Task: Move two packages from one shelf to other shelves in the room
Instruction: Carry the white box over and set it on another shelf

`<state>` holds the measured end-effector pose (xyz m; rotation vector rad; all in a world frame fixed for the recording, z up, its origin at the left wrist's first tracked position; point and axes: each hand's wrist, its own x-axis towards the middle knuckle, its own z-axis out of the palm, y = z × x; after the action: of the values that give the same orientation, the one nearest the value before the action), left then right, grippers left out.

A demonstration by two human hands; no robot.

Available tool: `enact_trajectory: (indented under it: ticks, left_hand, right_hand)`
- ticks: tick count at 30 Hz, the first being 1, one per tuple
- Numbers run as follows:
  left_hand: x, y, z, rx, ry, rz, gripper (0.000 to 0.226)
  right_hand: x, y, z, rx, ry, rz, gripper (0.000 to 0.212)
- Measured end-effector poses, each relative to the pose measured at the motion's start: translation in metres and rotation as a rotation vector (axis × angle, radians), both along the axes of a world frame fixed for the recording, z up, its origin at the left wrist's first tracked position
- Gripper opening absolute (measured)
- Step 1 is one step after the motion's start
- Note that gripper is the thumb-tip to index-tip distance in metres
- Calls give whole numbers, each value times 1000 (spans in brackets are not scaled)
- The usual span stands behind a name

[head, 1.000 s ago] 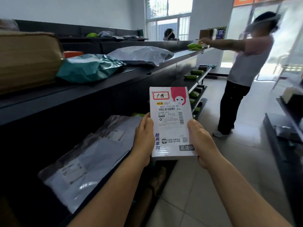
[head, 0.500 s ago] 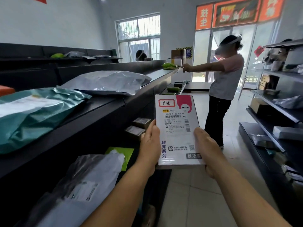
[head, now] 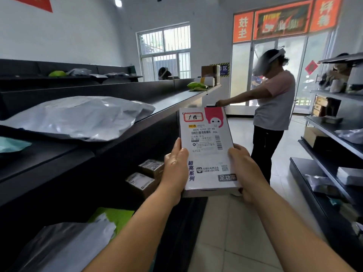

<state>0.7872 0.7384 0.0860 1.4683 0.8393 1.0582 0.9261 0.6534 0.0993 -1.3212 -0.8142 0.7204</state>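
I hold a flat white box package (head: 206,152) with a pink corner and a shipping label upright in front of me, over the aisle. My left hand (head: 175,169) grips its left edge and my right hand (head: 242,169) grips its right edge. The long black shelf unit (head: 172,99) runs along my left. On its top lies a grey plastic mailer (head: 78,117), with a teal bag (head: 11,144) at the far left edge. A lower shelf holds two small cardboard boxes (head: 145,175), a green packet (head: 115,214) and a grey mailer (head: 64,246).
A person in a pink and white shirt (head: 273,107) stands in the aisle ahead, reaching toward the left shelf's far end. Another black shelf unit (head: 334,132) with parcels lines the right side. Tiled floor (head: 231,232) runs between them. A glass door (head: 243,73) is behind.
My view has risen and swung right along the aisle; the box stays upright in both hands. The person ahead lowered an arm from the shelf top to a lower level.
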Motion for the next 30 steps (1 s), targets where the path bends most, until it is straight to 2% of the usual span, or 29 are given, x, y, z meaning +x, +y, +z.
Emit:
enact_trajectory:
  ticks: [3,7,14,19,24,26,30]
  left_hand:
    - [39,26,11,-12,-53,53,47]
    - [82,56,31,-25,-126,130,20]
    - [128,124,73,69,-181,191,38]
    - [147,180,98,121,-187,220,54]
    - [153,236,122,102,-242,299,25]
    - [154,261,135,83,-270,317,22]
    - [155,296,155,84,-367,262,27]
  right_hand:
    - [42,33,11,18,11,25,15]
    - [86,75,30,38,4,93,25]
    - [136,156,58,155,30,226,44]
    - [156,221,80,227,97,281,36]
    - [165,297,103,219,39,253,20]
    - [167,325,113,231,11,290,17]
    - [174,368,133,292,-6,384,27]
